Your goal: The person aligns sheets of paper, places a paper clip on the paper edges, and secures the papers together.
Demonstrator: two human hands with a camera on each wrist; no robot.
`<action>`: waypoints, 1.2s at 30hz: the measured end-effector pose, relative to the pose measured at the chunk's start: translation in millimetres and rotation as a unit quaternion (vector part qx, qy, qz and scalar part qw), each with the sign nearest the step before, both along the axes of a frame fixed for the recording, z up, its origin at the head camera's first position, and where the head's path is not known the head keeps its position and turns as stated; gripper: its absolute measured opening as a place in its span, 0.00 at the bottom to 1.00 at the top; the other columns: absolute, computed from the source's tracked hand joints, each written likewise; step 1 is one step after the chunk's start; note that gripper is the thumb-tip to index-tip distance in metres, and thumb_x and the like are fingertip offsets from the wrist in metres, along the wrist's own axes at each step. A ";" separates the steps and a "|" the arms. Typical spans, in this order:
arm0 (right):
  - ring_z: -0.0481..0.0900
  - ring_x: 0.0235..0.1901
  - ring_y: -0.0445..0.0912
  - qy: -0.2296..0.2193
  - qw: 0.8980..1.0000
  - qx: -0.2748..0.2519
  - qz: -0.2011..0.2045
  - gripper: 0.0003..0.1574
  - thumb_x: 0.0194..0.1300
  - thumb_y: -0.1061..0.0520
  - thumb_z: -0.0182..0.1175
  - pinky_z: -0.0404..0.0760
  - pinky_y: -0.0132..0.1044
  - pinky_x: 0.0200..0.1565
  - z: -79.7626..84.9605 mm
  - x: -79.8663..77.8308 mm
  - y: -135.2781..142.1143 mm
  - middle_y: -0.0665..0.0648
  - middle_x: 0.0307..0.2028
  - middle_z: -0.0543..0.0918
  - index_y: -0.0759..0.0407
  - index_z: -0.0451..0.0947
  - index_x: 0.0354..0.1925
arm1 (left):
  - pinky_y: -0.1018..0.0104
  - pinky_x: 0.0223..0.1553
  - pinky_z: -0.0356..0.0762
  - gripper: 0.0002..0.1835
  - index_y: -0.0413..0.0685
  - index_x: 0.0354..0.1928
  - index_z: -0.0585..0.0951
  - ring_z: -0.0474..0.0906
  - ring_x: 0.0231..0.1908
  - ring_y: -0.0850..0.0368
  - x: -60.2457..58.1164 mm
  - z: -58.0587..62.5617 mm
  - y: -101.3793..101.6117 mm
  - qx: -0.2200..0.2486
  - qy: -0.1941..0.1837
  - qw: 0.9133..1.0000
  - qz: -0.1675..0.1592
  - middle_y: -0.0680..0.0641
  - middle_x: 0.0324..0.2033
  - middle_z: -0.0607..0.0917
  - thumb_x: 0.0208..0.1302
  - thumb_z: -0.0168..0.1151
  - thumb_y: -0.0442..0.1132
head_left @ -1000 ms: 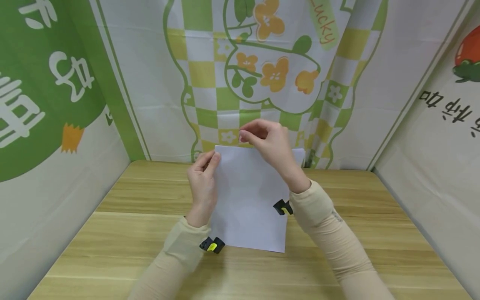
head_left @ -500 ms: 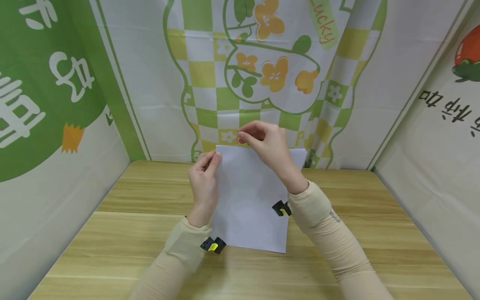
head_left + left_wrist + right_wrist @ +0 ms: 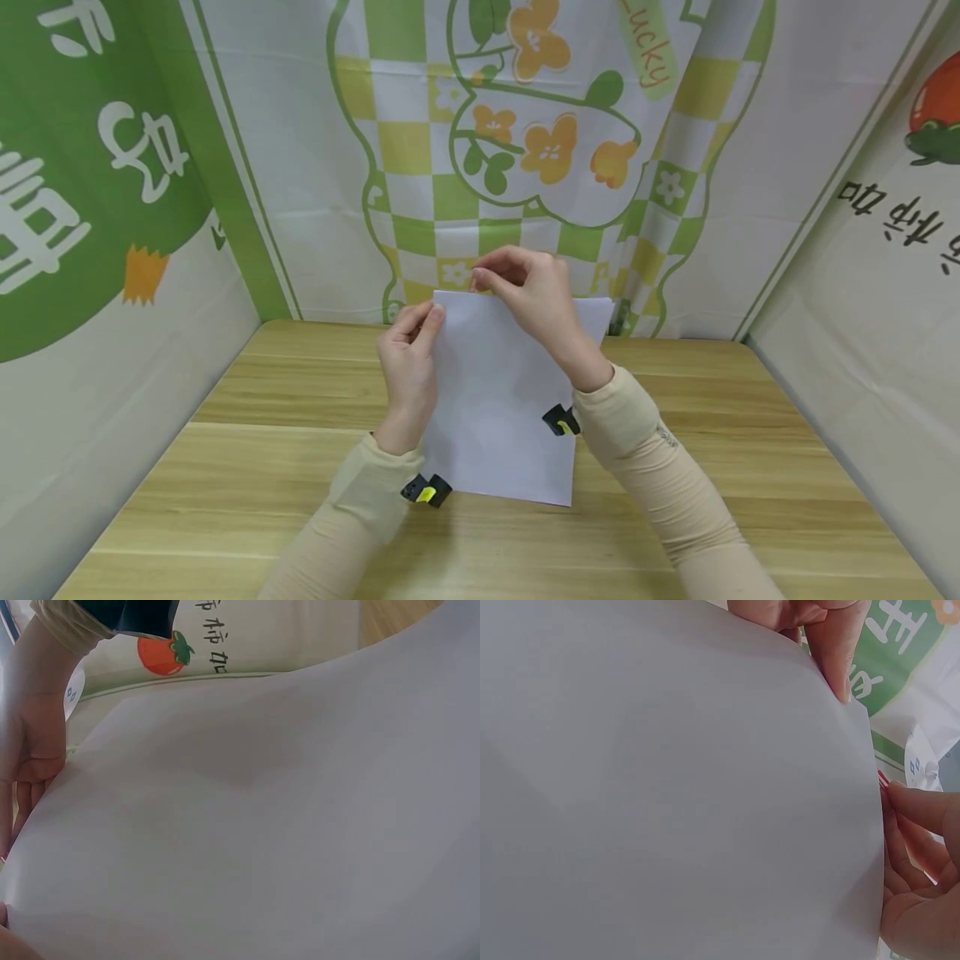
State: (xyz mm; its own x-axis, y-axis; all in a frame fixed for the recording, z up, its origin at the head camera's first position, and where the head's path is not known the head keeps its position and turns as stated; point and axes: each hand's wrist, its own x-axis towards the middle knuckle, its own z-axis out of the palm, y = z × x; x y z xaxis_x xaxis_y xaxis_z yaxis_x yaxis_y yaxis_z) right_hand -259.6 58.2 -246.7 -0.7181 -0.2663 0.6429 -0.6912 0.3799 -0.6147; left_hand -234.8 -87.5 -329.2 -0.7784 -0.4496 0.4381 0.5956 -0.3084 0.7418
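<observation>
1. Sheet of white paper, one or several layers (cannot tell): standing at a slant in front of the person, near the middle of the surface; its top edge is showing above the far edge of the surface in the head view. Whether its bottom edge is touching the wood cannot be told.
2. Left hand: pinching the paper at its upper left corner, the thumb lying over the front face and the curled fingers sitting at the side and behind.
3. Right hand: hovering over the top edge of the paper, right of the left hand; thumb and fingertip are closing narrowly on a slim red piece.
4. Slim red piece, resembling a paper clip, too small to identify surely: poking from the right fingertips, just beside the top edge; contact with the paper cannot be told.
5. Sleeves, cream, a pair (left, right): covering both forearms up to the wrists.
6. Black-and-yellow devices, a pair (left, right): sitting at the wrists, overlapping the paper in the head view.
7. Checked backdrop, green, yellow and white with orange flowers: hanging behind the surface.
8. Side cloths: green with white lettering hanging at left; pale with a printed tomato at right.
</observation>
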 end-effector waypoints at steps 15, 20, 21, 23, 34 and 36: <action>0.84 0.28 0.37 0.003 1.000 0.013 -0.001 0.07 0.60 0.54 0.65 0.81 0.31 0.33 -2.9 -1.9 0.5 0.51 0.29 0.87 0.55 0.85 0.36 | 0.76 0.36 0.74 0.10 0.22 0.38 0.81 0.74 0.34 0.63 -0.8 -0.7 0.3 -0.007 -0.001 1.000 0.002 0.56 0.27 0.82 0.59 0.63 0.27; 0.83 0.28 0.37 0.000 1.000 0.013 0.008 0.07 0.60 0.54 0.65 0.81 0.31 0.34 -2.8 -1.6 1.0 0.51 0.30 0.87 0.55 0.85 0.36 | 0.76 0.37 0.74 0.11 0.20 0.39 0.80 0.74 0.34 0.63 -0.5 -0.4 0.4 -0.007 -0.004 1.000 0.002 0.56 0.27 0.81 0.59 0.63 0.27; 0.83 0.28 0.36 -0.001 1.000 0.014 0.010 0.07 0.60 0.53 0.65 0.81 0.31 0.34 -2.7 -1.7 1.1 0.51 0.30 0.87 0.55 0.85 0.36 | 0.76 0.37 0.74 0.12 0.20 0.39 0.80 0.74 0.34 0.63 -0.3 -0.2 0.4 -0.007 -0.004 1.000 0.003 0.56 0.27 0.81 0.59 0.63 0.27; 0.83 0.28 0.36 -0.005 1.000 0.014 0.013 0.07 0.61 0.53 0.65 0.81 0.31 0.34 -2.7 -2.2 1.4 0.50 0.29 0.87 0.54 0.85 0.36 | 0.76 0.37 0.74 0.12 0.20 0.39 0.80 0.74 0.34 0.63 -0.1 0.3 0.6 -0.009 -0.005 1.000 0.004 0.56 0.27 0.81 0.59 0.63 0.27; 0.84 0.29 0.39 -0.039 0.999 0.001 0.035 0.09 0.60 0.52 0.65 0.81 0.33 0.35 -2.7 -3.1 2.3 0.52 0.30 0.87 0.55 0.85 0.37 | 0.77 0.35 0.74 0.09 0.23 0.38 0.81 0.74 0.33 0.63 -1.5 -0.5 1.0 0.000 -0.001 1.000 0.002 0.56 0.26 0.81 0.58 0.63 0.26; 0.84 0.29 0.40 -0.044 0.998 -0.001 0.038 0.09 0.60 0.52 0.65 0.81 0.33 0.35 -3.2 -3.3 2.2 0.52 0.30 0.87 0.55 0.85 0.37 | 0.77 0.35 0.73 0.09 0.22 0.38 0.81 0.74 0.33 0.64 -1.6 -0.9 1.0 0.001 -0.002 1.000 0.001 0.56 0.26 0.81 0.58 0.63 0.25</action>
